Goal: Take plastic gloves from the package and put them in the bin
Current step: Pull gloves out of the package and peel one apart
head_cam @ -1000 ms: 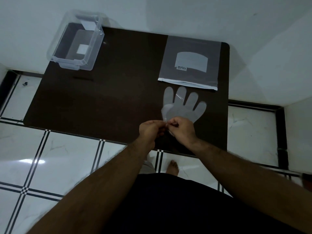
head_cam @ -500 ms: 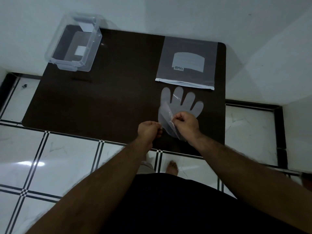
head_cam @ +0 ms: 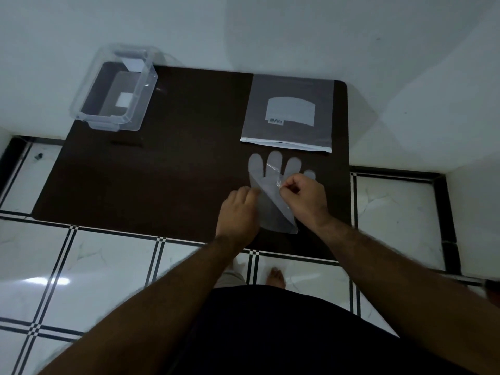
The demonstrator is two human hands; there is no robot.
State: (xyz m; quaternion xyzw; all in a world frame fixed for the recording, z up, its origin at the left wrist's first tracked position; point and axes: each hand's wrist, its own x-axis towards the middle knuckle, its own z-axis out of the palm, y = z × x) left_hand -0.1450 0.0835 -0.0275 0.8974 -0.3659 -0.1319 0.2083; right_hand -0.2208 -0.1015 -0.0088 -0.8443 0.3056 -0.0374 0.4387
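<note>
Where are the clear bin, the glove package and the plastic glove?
clear bin (head_cam: pixel 147 77): head view, right wall.
glove package (head_cam: pixel 289 108): head view, label.
plastic glove (head_cam: pixel 273 209): head view, folded cuff.

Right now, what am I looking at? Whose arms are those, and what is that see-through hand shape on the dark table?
There is no machine here. A person wears a camera on their head, so you look down along their two bare arms, with their feet on the tiled floor below. In front of them is a dark table. At its far left corner sits a clear plastic bin, which looks to have no gloves in it yet. At the far right lies the glove package, flat. Just in front of it is the plastic glove, thin and see-through. The right hand pinches one thin layer and peels it upward. The left hand is at the cuff edge, but its grip is hidden from here.
</note>
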